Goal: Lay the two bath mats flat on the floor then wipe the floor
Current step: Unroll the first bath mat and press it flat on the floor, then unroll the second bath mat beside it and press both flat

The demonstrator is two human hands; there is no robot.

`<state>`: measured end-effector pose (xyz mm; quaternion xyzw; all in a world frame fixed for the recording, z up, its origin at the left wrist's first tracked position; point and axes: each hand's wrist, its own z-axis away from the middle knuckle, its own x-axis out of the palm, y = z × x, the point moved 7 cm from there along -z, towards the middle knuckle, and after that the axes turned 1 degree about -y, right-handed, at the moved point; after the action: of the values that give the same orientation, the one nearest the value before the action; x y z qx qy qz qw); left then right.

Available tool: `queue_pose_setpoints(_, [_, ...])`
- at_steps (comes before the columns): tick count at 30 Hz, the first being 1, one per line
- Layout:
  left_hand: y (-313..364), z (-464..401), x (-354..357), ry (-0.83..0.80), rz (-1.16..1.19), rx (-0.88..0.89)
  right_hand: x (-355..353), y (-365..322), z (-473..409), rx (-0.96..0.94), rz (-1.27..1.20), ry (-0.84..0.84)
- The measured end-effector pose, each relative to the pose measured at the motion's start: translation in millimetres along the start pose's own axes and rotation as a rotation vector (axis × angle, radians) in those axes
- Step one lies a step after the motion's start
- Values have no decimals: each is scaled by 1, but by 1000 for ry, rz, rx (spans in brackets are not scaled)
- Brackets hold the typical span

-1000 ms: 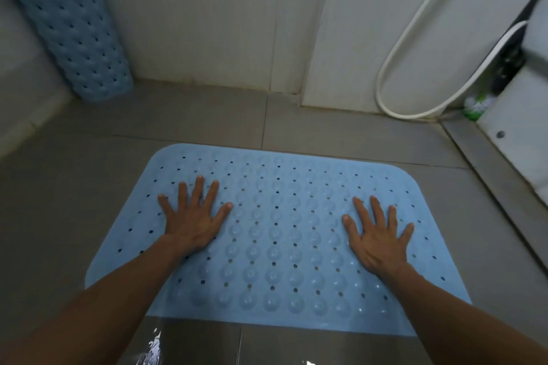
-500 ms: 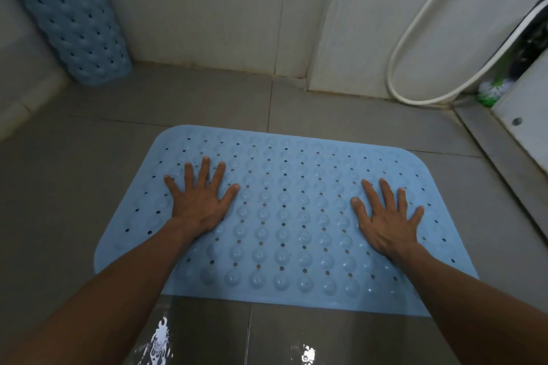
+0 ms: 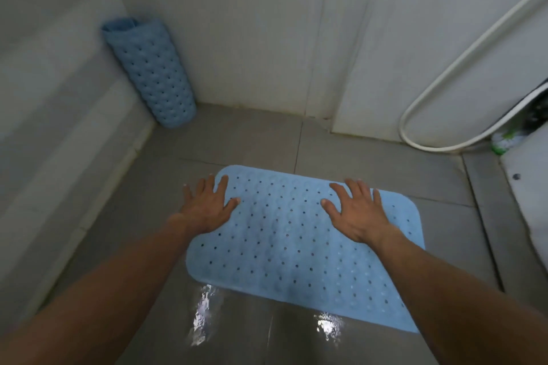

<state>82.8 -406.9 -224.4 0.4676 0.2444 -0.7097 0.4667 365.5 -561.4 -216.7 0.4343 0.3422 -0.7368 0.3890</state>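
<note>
Two hands, both with fingers spread and holding nothing. My left hand (image 3: 207, 207) is palm-down at the far left corner of the flat mat (image 3: 296, 246), fingertips partly past its edge over the grey floor (image 3: 237, 139). My right hand (image 3: 357, 213) is palm-down on the mat's far right part; can't tell whether either palm presses or just hovers. Flat mat is light blue, perforated, lying spread on the tiles, with wet glare on the floor along its near edge. Second mat (image 3: 151, 74) is rolled, standing tilted in the far left corner against the wall, well apart. White hose (image 3: 415, 104) loops at right.
</note>
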Motion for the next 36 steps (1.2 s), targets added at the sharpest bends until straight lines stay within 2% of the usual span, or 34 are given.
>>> queue_pose_setpoints(10, [-36, 126, -216, 0, 57, -120, -233, -137, 55, -232, 28, -16])
queue_pose_setpoints(16, [-106, 118, -305, 94, 41, -142, -322, -249, 19, -389, 64, 68])
queue_pose_setpoints(20, [-163, 72, -334, 150, 6, -151, -330, -331, -34, -454, 82, 67])
queue_pose_setpoints(23, [-207, 15, -344, 204, -26, -111, -313, -389, -90, -471, 80, 79])
queue_pose_setpoints(27, [-253, -68, -350, 187, -32, -43, -281, -456, -172, -459, 78, 25])
queue_pose_setpoints(36, [-295, -225, -364, 193, -162, 175, -249, -546, -318, -379, 121, -33])
